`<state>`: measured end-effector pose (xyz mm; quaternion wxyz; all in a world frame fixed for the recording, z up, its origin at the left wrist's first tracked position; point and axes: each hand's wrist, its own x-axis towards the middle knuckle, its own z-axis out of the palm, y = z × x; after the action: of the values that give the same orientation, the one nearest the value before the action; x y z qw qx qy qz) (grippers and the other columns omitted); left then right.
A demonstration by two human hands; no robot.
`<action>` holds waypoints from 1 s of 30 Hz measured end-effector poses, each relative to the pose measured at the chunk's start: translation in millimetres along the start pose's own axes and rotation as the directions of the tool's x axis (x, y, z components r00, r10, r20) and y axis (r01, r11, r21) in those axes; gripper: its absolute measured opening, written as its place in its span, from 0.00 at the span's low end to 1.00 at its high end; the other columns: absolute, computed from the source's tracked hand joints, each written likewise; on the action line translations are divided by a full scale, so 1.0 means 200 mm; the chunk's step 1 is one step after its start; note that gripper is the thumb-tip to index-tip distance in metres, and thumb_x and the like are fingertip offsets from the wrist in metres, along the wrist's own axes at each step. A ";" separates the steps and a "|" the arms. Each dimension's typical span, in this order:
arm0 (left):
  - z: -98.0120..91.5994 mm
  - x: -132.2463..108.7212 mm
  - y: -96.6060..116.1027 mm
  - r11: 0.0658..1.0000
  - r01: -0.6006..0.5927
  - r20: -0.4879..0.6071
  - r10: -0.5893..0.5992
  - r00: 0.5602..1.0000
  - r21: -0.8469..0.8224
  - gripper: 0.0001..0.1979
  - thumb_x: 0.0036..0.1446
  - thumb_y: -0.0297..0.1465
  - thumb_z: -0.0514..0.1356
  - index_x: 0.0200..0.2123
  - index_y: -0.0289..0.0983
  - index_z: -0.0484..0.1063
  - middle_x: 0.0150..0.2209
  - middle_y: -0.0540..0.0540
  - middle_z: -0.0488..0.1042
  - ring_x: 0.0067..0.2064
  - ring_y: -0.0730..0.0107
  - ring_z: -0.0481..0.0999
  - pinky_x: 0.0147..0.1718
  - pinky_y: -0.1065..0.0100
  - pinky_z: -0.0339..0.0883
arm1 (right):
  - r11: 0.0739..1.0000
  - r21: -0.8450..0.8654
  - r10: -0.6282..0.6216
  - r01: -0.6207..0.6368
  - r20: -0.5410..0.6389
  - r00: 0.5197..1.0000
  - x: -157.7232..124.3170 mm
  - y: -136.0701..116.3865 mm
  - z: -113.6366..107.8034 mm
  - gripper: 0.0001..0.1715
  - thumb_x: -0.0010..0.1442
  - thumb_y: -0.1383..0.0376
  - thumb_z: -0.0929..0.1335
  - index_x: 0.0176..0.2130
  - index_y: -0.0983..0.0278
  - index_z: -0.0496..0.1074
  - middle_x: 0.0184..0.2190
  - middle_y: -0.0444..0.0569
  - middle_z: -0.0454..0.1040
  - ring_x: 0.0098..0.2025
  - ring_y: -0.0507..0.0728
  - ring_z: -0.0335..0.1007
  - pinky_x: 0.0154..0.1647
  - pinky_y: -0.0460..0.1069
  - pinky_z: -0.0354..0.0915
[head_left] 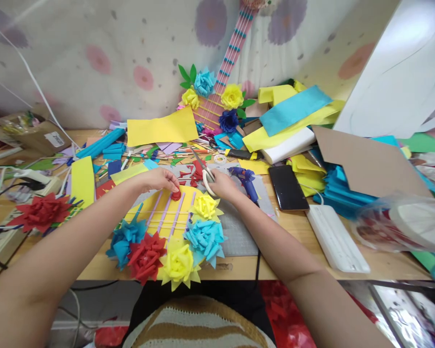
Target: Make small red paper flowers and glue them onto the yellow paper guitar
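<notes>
My left hand (162,181) pinches a small rolled piece of red paper (176,195) just over the top edge of a round yellow board (152,205). The board carries purple strips, pale strings and a rim of paper flowers, among them a red flower (147,257), a yellow flower (180,263) and a blue flower (205,238). My right hand (223,185) is closed around scissors (204,170); their blades point away from me, over red paper scraps (196,175). To the right of that hand a blue glue gun (245,182) lies on the grey cutting mat (235,237).
A pink paper guitar (229,63) with flowers leans on the wall. Yellow and blue sheets (295,111) and scraps cover the back. At right are a phone (288,187), a white power bank-like box (338,238) and cardboard (348,162); at left, a red flower (43,211) and cables.
</notes>
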<state>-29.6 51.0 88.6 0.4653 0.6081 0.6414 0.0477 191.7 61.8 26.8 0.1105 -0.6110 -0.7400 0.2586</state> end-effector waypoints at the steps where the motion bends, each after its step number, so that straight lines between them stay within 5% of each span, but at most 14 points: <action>1: 0.00 0.00 0.00 1.000 0.002 0.008 -0.002 1.000 0.017 0.13 0.28 0.36 0.68 0.23 0.40 0.76 0.26 0.50 0.78 0.36 0.64 0.74 0.37 0.68 0.64 | 1.000 0.002 -0.002 0.002 -0.005 1.000 0.00 0.00 0.00 0.23 0.54 0.50 0.66 0.46 0.60 0.68 0.45 0.51 0.76 0.45 0.61 0.72 0.38 0.50 0.63; 9: 0.00 0.01 0.03 0.983 0.003 0.070 -0.016 0.997 0.181 0.10 0.32 0.36 0.66 0.23 0.40 0.77 0.27 0.50 0.79 0.37 0.64 0.76 0.39 0.70 0.65 | 1.000 0.017 -0.018 0.019 -0.009 1.000 0.01 0.01 0.00 0.23 0.54 0.52 0.66 0.46 0.61 0.68 0.45 0.51 0.76 0.45 0.62 0.72 0.39 0.50 0.64; 19: 0.09 -0.05 0.10 0.781 0.001 -0.120 0.095 0.988 0.625 0.12 0.40 0.35 0.63 0.32 0.40 0.76 0.34 0.50 0.79 0.36 0.66 0.76 0.29 0.72 0.61 | 0.999 0.011 -0.048 0.048 0.021 0.999 0.00 0.01 0.01 0.23 0.55 0.55 0.65 0.50 0.60 0.67 0.47 0.51 0.75 0.45 0.61 0.72 0.40 0.50 0.64; 30: -0.04 -0.05 0.15 0.950 -0.116 -0.178 0.172 0.969 0.289 0.25 0.42 0.49 0.61 0.39 0.37 0.74 0.39 0.46 0.77 0.43 0.62 0.74 0.40 0.68 0.65 | 0.989 0.149 -0.003 0.016 -0.082 0.997 0.00 0.03 0.01 0.21 0.54 0.51 0.66 0.43 0.61 0.68 0.42 0.49 0.75 0.42 0.58 0.71 0.38 0.49 0.64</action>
<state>-14.2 54.9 117.9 0.3043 0.7045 0.6390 0.0529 195.2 62.4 22.2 0.1873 -0.6074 -0.7164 0.2877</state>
